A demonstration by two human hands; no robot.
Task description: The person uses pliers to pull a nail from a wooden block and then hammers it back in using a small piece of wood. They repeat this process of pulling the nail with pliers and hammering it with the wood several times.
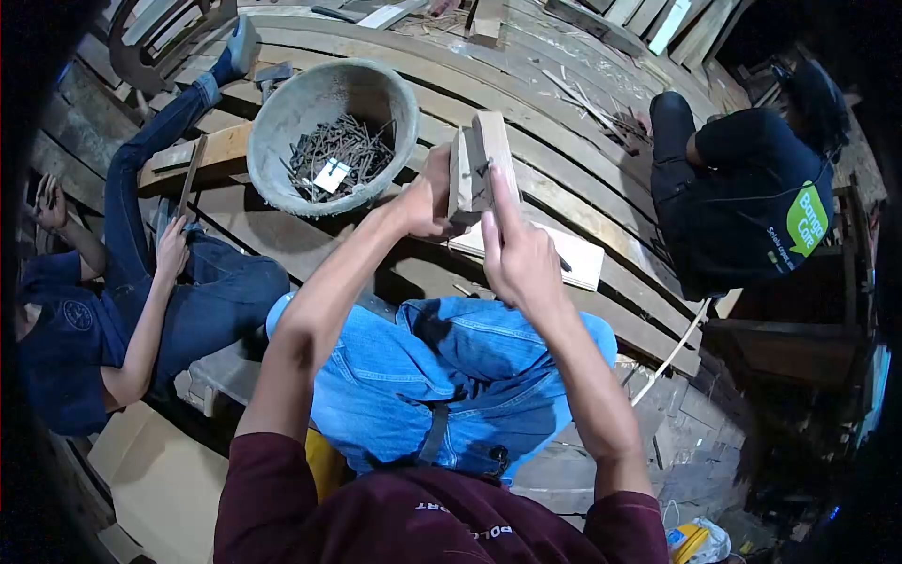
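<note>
My left hand is closed around a short pale wooden block, held upright above the slatted surface. Dark marks show on the block's face, and its parts look stepped or stacked. The index finger of my right hand is stretched out against the marked face, with the thumb raised beside it. My other right fingers are curled, and a dark pen-like thing sticks out beside them; its far end is hidden. Below and behind that hand, a pale board lies on the slats.
A grey bucket holding many nails stands left of the block. On the left, a seated person grips a thin strip near a timber beam. Another person crouches at the right. Gaps run between the slats.
</note>
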